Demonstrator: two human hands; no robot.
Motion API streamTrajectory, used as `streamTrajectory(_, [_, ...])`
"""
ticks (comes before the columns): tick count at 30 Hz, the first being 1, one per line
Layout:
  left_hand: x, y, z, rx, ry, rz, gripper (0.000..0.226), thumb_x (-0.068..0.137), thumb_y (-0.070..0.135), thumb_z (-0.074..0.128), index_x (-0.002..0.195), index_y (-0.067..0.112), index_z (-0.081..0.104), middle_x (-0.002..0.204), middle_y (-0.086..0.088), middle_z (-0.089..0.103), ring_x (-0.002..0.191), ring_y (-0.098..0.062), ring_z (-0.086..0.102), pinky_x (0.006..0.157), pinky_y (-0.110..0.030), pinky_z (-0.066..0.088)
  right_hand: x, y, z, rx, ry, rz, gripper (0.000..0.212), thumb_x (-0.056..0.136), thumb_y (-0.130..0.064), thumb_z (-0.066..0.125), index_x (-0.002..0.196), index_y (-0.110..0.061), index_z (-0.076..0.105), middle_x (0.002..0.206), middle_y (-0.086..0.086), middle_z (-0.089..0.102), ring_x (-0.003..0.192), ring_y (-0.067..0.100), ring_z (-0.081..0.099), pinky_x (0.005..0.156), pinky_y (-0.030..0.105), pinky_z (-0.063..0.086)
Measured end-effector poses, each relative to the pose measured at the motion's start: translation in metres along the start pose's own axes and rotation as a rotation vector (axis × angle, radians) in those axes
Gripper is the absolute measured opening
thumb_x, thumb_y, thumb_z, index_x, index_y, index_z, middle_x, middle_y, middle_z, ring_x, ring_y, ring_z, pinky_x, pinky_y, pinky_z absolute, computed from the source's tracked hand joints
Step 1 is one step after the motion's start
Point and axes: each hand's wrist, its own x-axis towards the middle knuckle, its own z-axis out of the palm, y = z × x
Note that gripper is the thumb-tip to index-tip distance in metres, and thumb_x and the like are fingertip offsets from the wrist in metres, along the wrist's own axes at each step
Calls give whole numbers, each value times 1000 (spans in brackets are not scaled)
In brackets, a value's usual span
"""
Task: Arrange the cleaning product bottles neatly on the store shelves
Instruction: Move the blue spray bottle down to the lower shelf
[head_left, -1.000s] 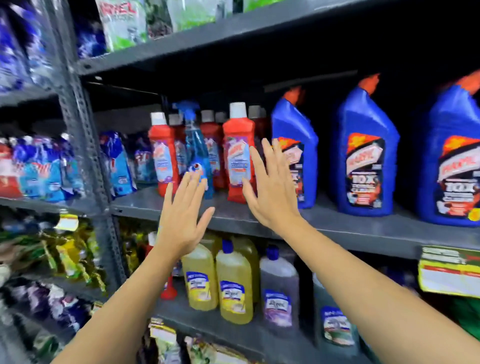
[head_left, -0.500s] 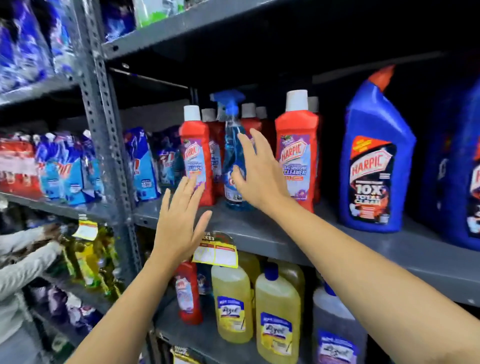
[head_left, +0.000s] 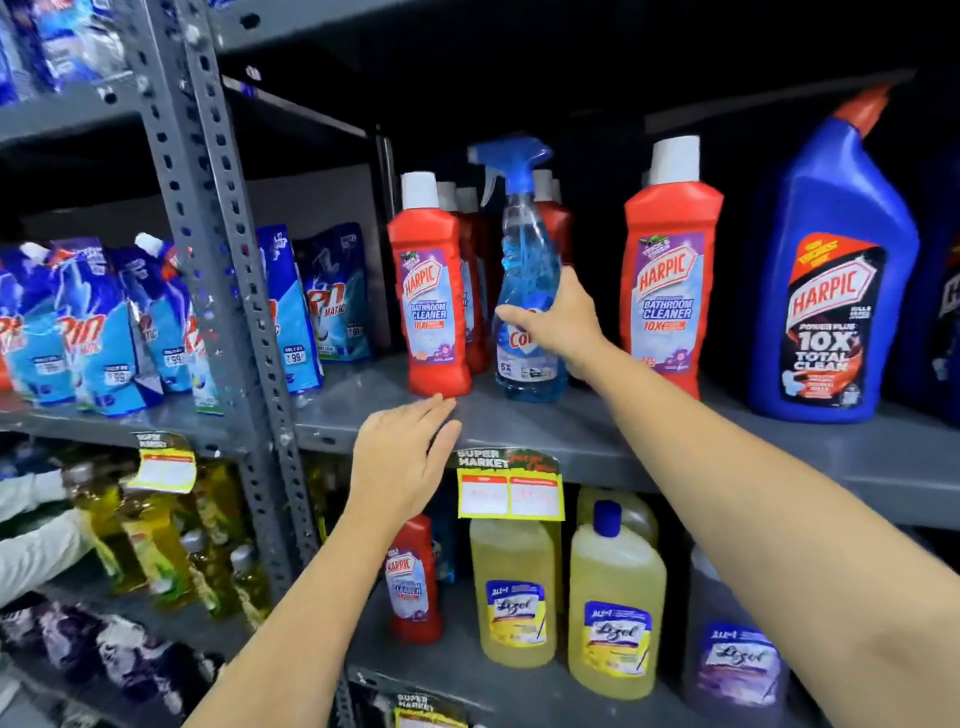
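Note:
A blue spray bottle stands on the grey middle shelf between red bathroom cleaner bottles. My right hand is wrapped around its lower body from the right. One red bottle stands at the front left, with several more behind it. Another red bottle stands to the right of my hand. My left hand hovers open at the shelf's front edge, fingertips just below the left red bottle. A large blue toilet cleaner bottle stands at the far right.
Yellow floor cleaner bottles and a small red bottle sit on the lower shelf. Blue detergent pouches fill the left bay beyond the perforated upright. Price tags hang on the shelf edge. Another person's sleeve shows at left.
My right hand has gone from flat against the spray bottle to gripping its body. My left hand has dropped to the shelf edge. The view has moved closer and to the left.

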Motion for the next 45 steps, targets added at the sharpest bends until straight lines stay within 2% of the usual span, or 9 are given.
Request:
streamTrajectory(13, [-2,-2,0,17,119,76,40,99,34,42,88,10,73,86,-7,74,84,-28,69,69,-43,49,-33,-21,-5,31,104,-50,54,72,-17,85,113,-13,49,109,2,66,101,18,66,89,36,56])
streamTrajectory(16, [-3,-5,0,3,77,61,45,99,39,38,103,10,72,97,-8,74,92,-27,68,76,-41,46,-63,-40,-20,115,122,-126,45,75,-13,82,105,-18,49,97,-7,65,88,6,66,73,18,54])
streamTrajectory(21, [-28,-5,-6,-160,122,34,45,100,34,38,132,8,55,126,-12,64,121,-25,55,103,-43,36,-128,-60,-51,241,19,-227,54,73,-20,81,120,-16,53,117,3,69,109,17,68,91,34,55])
streamTrajectory(26, [-99,-5,6,-190,137,95,47,96,28,43,136,6,50,150,-14,38,141,-29,30,112,-42,23,-206,-41,-60,217,-162,-171,51,67,-15,81,109,-28,57,101,-14,74,93,7,70,81,35,56])
streamTrajectory(29, [-147,-11,33,-223,-33,114,46,97,30,42,135,7,50,150,-13,39,138,-29,36,108,-43,29,-237,-3,-45,216,-255,-39,54,62,-7,82,107,-23,58,99,-18,75,92,0,70,78,18,54])
streamTrajectory(33, [-200,-21,77,-179,-362,80,46,101,37,36,133,9,54,146,-8,45,130,-27,45,105,-39,32,-259,59,-10,181,-319,120,60,66,0,84,116,-21,56,101,-20,73,96,-8,66,82,11,49])
streamTrajectory(39, [-239,-35,119,-14,-798,-11,69,101,53,9,130,15,59,140,-4,54,125,-23,53,105,-36,23,-261,146,39,129,-315,316,74,70,-14,86,134,-10,48,128,3,65,115,15,65,98,31,53])
streamTrajectory(43, [-255,-37,136,-21,-903,-54,108,74,73,-27,152,17,23,158,5,15,147,-17,13,117,-40,2,-256,173,57,76,-271,404,57,72,-2,82,119,-17,52,113,-3,67,92,-9,66,84,13,53])
streamTrajectory(45, [-261,-37,140,-40,-963,-112,121,58,77,-36,154,19,9,161,5,2,147,-13,-2,117,-39,-4,-255,182,63,58,-246,423,53,71,-1,83,111,-22,54,109,-5,68,92,-5,66,84,17,53])
